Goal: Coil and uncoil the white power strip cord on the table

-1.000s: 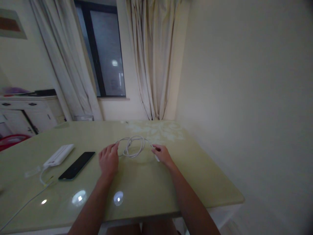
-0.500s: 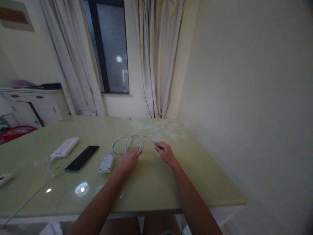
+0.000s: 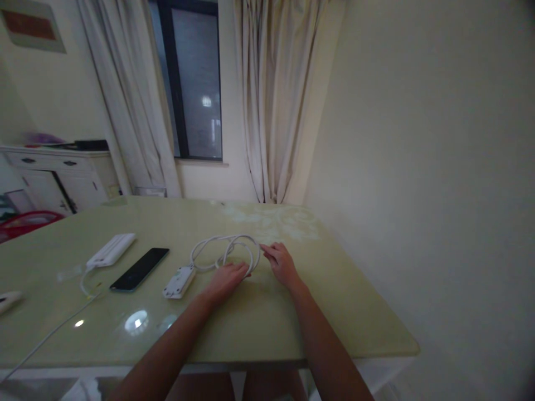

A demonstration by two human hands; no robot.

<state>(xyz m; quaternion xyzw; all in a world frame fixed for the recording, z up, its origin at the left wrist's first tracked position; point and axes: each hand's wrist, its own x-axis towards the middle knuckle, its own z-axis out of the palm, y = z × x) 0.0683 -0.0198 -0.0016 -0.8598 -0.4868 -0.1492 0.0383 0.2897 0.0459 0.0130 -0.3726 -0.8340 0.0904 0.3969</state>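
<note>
A white cable (image 3: 204, 243) lies in loose loops on the table, joined to a white block like a small power strip (image 3: 179, 282). My left hand (image 3: 228, 279) is closed around the near side of the loops, its fingertips curled round the strands. At the right edge of the coil, my right hand (image 3: 281, 263) has its fingers pressed together on the cable, and the tips touch the outer loop. Whatever end of the cable sits inside the right hand is hidden by the fingers.
Left of the block lie a black-screened phone (image 3: 140, 270) and a white power bank (image 3: 112, 250) with a short white lead. Another thin white cord (image 3: 50, 334) runs off the table's front edge (image 3: 251, 365). A wall (image 3: 418, 167) borders the right side.
The loops have shifted right and closer to my right hand, and the free stretch between the hands has shortened. My left hand moved slightly right; the white block turned and slid a little left.
</note>
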